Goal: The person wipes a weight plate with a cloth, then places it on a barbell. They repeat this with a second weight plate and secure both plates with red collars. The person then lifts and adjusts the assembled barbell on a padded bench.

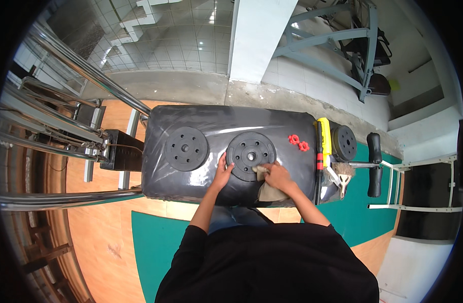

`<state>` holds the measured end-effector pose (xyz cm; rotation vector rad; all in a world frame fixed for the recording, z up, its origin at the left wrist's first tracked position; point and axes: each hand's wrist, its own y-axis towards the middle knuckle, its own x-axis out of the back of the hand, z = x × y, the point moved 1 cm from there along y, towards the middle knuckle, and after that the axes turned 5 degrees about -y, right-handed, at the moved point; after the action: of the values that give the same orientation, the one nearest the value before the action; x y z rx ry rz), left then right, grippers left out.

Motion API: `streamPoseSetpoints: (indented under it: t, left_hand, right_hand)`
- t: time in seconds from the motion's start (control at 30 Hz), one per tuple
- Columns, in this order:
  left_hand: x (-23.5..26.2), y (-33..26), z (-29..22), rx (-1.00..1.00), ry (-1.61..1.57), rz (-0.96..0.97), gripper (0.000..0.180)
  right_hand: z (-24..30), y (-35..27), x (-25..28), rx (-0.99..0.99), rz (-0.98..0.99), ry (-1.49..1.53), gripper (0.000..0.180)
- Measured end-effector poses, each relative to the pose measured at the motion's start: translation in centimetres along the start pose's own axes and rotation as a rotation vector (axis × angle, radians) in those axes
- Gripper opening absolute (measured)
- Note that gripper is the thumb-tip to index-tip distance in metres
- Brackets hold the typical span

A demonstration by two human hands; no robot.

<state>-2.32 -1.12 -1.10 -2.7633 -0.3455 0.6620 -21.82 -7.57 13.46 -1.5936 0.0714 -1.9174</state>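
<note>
A round black weight plate (251, 142) with a ring of holes lies flat on a black padded bench (216, 117). My left hand (222, 173) grips this plate at its left edge, thumb over the rim. In my right hand (279, 177) is a crumpled beige cloth (271, 194), pressed against the plate's lower right part and hanging down toward the bench's near edge. Some of the cloth is hidden under my fingers. A second black weight plate (186, 148) rests to the left, apart from both hands. Two red star-shaped collar nuts (298, 142) sit to the right.
Along the bench's right end lie a black-and-red bar (319, 161), a yellow tool (324, 134) and a brush (343, 182). More stacked plates (344, 143) and foam rollers (374, 165) stand beyond. Chrome machine rails (90, 71) flank the left side.
</note>
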Motion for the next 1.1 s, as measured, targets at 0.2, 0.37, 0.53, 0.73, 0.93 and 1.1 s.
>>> streamPoseSetpoints:
  t: [0.2,0.37,0.53,0.73,0.93,1.1]
  left_hand:
    - [0.0,0.0,0.8,-0.121,0.194,-0.018,0.071]
    - [-0.3,-0.6,-0.6,-0.063,0.104,-0.034,0.070]
    - [-1.0,-0.6,-1.1,-0.076,0.131,-0.032,0.074]
    - [0.1,0.1,-0.3,-0.108,0.061,0.034,0.073]
    - [-0.6,-0.2,-1.1,-0.072,0.133,-0.031,0.071]
    - [0.3,0.2,-0.3,-0.085,0.109,-0.018,0.072]
  right_hand:
    - [1.7,5.9,-0.2,0.210,-0.093,-0.566,0.035]
    - [6.0,8.6,-0.3,0.096,0.351,-0.586,0.042]
    - [4.4,11.4,0.3,-0.009,0.421,-0.100,0.050]
    - [1.3,11.9,-2.9,-0.287,0.470,0.955,0.046]
    - [-2.0,9.8,-1.1,-0.225,0.408,1.736,0.043]
    - [-3.5,10.2,5.9,-0.058,0.071,1.198,0.035]
